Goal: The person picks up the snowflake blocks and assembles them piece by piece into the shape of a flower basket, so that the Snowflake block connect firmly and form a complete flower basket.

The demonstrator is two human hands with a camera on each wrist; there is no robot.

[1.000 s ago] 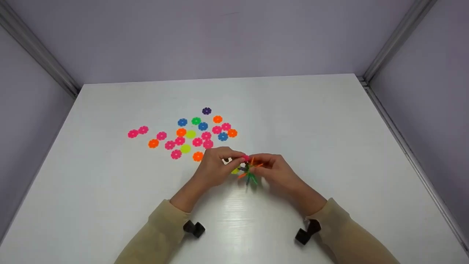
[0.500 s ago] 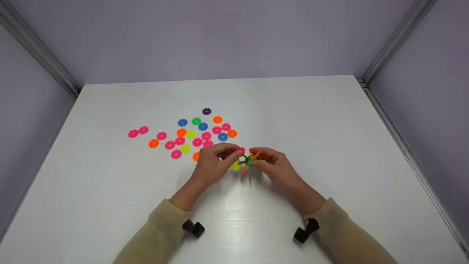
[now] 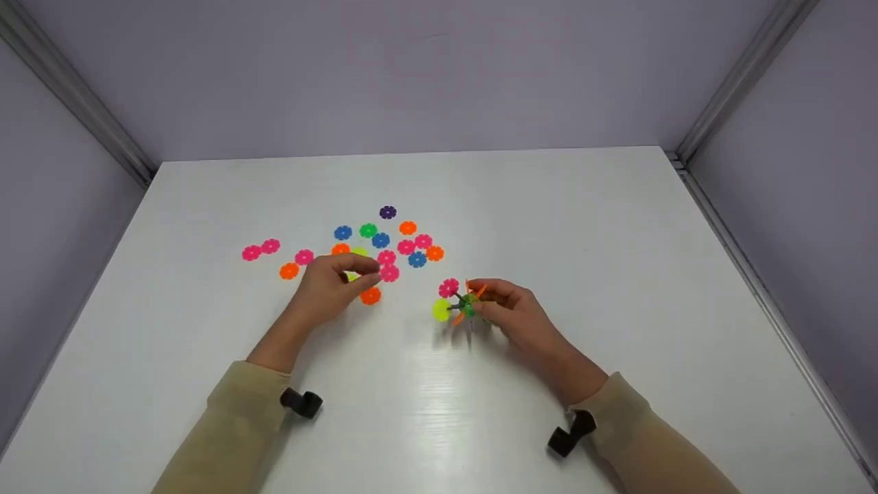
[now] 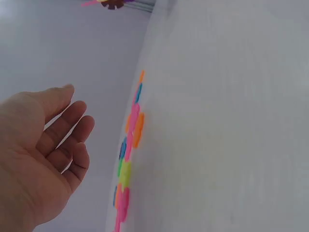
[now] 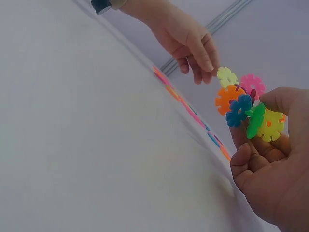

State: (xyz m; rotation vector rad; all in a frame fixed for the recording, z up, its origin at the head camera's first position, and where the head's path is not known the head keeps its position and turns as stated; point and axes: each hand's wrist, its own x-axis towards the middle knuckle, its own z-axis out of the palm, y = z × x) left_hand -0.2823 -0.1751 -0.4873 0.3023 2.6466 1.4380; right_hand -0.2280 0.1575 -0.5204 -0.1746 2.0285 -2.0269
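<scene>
My right hand (image 3: 514, 312) pinches a cluster of interlocked snowflake discs (image 5: 240, 111) between thumb and fingers, raised over the table. Pink, yellow, orange, blue and green discs stick out around its middle; in the head view a pink disc (image 3: 448, 287) and a yellow disc (image 3: 441, 310) face left. Over the loose discs hovers my left hand (image 3: 333, 288), its fingers loosely bent. Nothing lies between thumb and fingertips of that left hand (image 4: 53, 140) in the left wrist view. It covers some discs behind it; a pink disc (image 3: 389, 273) shows right at its fingertips.
Loose discs in several colours lie flat on the white table (image 3: 617, 240), left of its middle. A purple disc (image 3: 387, 212) lies farthest back, and a pink disc (image 3: 252, 253) farthest left. Pale walls (image 3: 439, 82) enclose the table at the back and sides.
My left hand has let go of the cluster's pink disc and moved left, over the loose discs. The right hand still holds the cluster, which has turned a little and risen slightly.
</scene>
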